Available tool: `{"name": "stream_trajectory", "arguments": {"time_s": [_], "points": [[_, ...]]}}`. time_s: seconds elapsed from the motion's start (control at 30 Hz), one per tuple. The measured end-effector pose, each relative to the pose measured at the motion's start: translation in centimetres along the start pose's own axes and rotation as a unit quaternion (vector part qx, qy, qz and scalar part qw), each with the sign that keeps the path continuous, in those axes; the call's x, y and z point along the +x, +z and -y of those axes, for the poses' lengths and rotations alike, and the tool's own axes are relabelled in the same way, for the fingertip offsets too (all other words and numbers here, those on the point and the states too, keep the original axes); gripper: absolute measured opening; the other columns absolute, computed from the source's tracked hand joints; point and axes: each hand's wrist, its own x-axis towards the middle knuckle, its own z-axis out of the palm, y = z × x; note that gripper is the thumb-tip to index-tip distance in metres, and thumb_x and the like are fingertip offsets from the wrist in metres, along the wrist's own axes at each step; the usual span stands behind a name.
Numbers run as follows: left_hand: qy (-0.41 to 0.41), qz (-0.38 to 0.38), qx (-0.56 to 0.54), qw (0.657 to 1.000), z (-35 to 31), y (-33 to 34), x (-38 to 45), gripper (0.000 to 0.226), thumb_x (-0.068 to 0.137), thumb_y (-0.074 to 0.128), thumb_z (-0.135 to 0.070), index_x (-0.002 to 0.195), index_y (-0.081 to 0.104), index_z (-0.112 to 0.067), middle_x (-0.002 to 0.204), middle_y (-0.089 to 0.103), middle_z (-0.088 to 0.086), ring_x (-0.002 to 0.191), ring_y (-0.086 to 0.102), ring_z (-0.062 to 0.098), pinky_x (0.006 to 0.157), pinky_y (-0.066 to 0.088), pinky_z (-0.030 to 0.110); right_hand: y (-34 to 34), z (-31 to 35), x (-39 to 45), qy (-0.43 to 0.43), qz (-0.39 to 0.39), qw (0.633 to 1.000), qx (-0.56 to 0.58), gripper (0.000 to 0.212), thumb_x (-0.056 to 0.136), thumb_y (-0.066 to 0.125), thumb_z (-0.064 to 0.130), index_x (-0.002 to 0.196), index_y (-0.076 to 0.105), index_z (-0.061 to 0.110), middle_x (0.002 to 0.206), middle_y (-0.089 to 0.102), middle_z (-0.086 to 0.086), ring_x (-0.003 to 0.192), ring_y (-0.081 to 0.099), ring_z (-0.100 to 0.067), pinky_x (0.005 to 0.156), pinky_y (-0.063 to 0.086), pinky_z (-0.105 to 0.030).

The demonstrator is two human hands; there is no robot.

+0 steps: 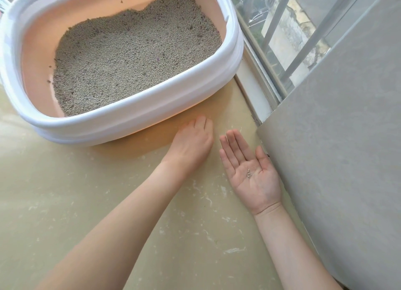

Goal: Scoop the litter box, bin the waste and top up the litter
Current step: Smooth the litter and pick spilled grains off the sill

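On the floor point(65, 203), litter box point(134, 118) holds grey litter point(134, 57).

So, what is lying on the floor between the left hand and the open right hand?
Nothing: in the head view only bare beige floor separates the left hand from the right hand. The few litter grains rest on the right palm.

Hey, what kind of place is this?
Probably a home balcony or a window-side corner: a litter box stands on a polished tile floor beside a low railed window.
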Motion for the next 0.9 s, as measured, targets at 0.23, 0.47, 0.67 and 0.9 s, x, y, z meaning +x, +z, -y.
{"name": "stream_trajectory", "arguments": {"time_s": [0.23, 0.47, 0.67, 0.9], "points": [[0.068, -0.021, 0.024, 0.997, 0.1, -0.4, 0.3, 0.016, 0.069, 0.038, -0.003, 0.065, 0.053, -0.007, 0.059, 0.047, 0.011, 0.044, 0.043, 0.022, 0.048, 0.016, 0.026, 0.1, 0.0, 0.0, 0.001, -0.013, 1.0, 0.001, 0.059, 0.101, 0.021, 0.034, 0.14, 0.039, -0.007, 0.146, 0.04, -0.022, 0.141, 0.031, -0.033, 0.12, 0.014, -0.041], [-0.055, -0.126, -0.194, 0.971, -2.9, -5.2, -2.4, 0.011, 0.082, 0.045, -0.007, 0.073, 0.051, -0.001, 0.07, 0.047, 0.016, 0.053, 0.045, 0.028, 0.042, 0.037, 0.034, 0.5, 0.0, -0.1, 0.012, -0.033, 0.999, 0.023, 0.05, 0.102, 0.03, 0.025, 0.141, 0.038, -0.006, 0.147, 0.038, -0.023, 0.141, 0.03, -0.035, 0.117, 0.021, -0.045], [-0.013, -0.114, -0.179, 0.977, -8.0, -5.3, -3.3, 0.031, 0.09, 0.033, 0.003, 0.068, 0.051, -0.009, 0.066, 0.048, 0.011, 0.06, 0.047, 0.026, 0.049, 0.032, 0.036, 0.5, -0.4, -0.6, 0.026, -0.021, 0.999, 0.034, 0.056, 0.103, 0.017, 0.033, 0.15, 0.019, 0.003, 0.155, 0.025, -0.014, 0.146, 0.009, -0.021, 0.12, 0.006, -0.035], [-0.165, -0.126, -0.305, 0.93, -3.7, -4.3, -6.1, 0.013, 0.091, 0.053, -0.011, 0.084, 0.061, -0.004, 0.081, 0.055, 0.01, 0.074, 0.052, 0.03, 0.066, 0.044, 0.041, 0.1, 0.0, -0.2, 0.015, -0.017, 1.0, 0.004, 0.047, 0.1, 0.03, 0.014, 0.142, 0.036, -0.006, 0.148, 0.037, -0.022, 0.143, 0.025, -0.03, 0.12, 0.013, -0.04]]}}
